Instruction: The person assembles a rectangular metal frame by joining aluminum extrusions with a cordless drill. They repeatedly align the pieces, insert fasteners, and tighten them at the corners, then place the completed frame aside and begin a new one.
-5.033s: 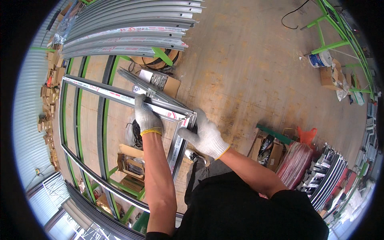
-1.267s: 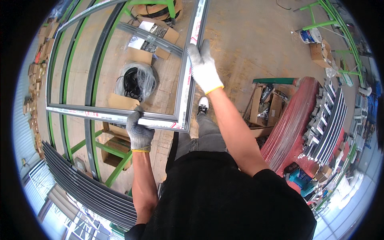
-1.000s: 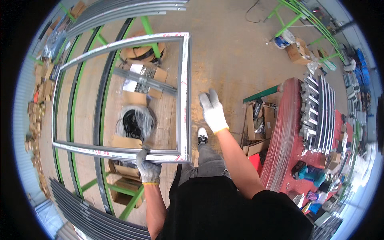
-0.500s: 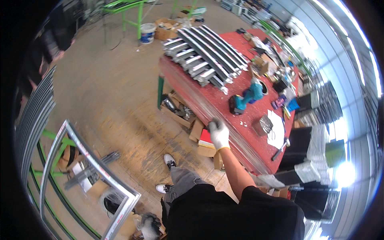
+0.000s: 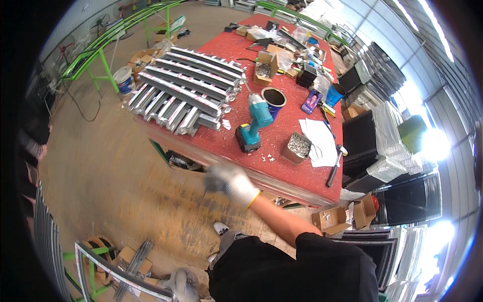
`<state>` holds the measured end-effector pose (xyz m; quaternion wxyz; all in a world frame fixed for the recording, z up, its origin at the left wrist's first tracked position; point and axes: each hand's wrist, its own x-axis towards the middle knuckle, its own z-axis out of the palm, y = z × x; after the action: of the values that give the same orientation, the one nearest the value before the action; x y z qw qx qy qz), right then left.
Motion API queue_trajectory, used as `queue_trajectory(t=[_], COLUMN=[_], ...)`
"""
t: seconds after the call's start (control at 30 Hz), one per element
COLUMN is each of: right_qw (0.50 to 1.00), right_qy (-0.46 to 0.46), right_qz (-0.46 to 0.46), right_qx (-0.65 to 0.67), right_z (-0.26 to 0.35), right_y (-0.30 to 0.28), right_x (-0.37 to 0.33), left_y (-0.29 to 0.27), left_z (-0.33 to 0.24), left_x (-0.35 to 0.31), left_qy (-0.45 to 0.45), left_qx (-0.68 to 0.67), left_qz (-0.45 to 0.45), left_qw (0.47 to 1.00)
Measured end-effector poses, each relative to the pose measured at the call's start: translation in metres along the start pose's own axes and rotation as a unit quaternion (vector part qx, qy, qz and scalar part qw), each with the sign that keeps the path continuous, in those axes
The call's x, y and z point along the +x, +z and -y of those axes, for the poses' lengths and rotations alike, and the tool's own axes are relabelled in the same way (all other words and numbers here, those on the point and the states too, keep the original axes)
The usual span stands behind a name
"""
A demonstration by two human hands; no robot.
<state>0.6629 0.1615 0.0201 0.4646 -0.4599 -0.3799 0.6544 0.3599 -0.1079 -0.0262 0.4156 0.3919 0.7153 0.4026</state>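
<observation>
My right hand (image 5: 232, 184), in a white glove with grey fingers and a yellow cuff, is over the near edge of the red table (image 5: 274, 171). Its fingers are smeared by motion, and nothing in them can be made out. Low in the view, my left hand (image 5: 184, 286), in a grey glove, is beside the end of a grey metal frame (image 5: 113, 272). Whether its fingers grip the frame cannot be seen. On the table, a teal cordless driver (image 5: 255, 123) stands by a dark blue can (image 5: 274, 98) and an open box of small metal parts (image 5: 297, 147).
Stacked metal profiles (image 5: 186, 88) lie at the table's left end. A hammer (image 5: 336, 166), white paper (image 5: 319, 141) and a phone (image 5: 312, 101) are on the right. Cardboard boxes (image 5: 332, 220) stand below the table. Metal bars (image 5: 135, 267) lie near the green stand at lower left.
The view has turned, showing more of the table. My right hand has come away from the table edge towards the left. The frame beside my left hand appears lower.
</observation>
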Motion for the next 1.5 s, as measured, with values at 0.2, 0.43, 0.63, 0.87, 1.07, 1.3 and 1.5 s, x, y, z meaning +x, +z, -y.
queue_trajectory(t=[0.2,0.43,0.63,0.87,1.07,1.3,1.5], right_qw=[0.828,0.828,0.922,0.993,0.904,0.882,0.949], right_qy=[0.187,0.196,0.079,-0.017,-0.306,-0.392,-0.162], right_qz=[0.176,0.151,0.183,0.102,0.034,0.050,0.031], right_qx=[0.498,0.504,0.331,-0.055,-0.296,-0.256,-0.269], right_z=[-0.040,-0.034,-0.015,0.005,0.006,0.002,-0.031], right_y=[0.132,0.147,0.155,0.153,0.159,0.134,0.095], right_x=[0.004,0.028,0.024,0.015,0.011,0.015,0.015], left_y=[0.083,0.092,0.087,0.065,0.074,0.086,0.081], left_z=[-0.102,-0.150,-0.153,-0.154,-0.164,-0.178,-0.171], left_x=[0.072,0.080,0.079,0.081,0.094,0.063,0.072], left_qy=[-0.114,-0.024,0.057,-0.023,-0.065,0.020,-0.079], left_qx=[-0.182,-0.131,-0.040,-0.015,-0.003,-0.028,-0.088], left_qz=[0.082,0.066,0.130,0.110,0.065,0.132,0.169], left_qw=[0.973,0.989,0.989,0.994,0.996,0.991,0.979])
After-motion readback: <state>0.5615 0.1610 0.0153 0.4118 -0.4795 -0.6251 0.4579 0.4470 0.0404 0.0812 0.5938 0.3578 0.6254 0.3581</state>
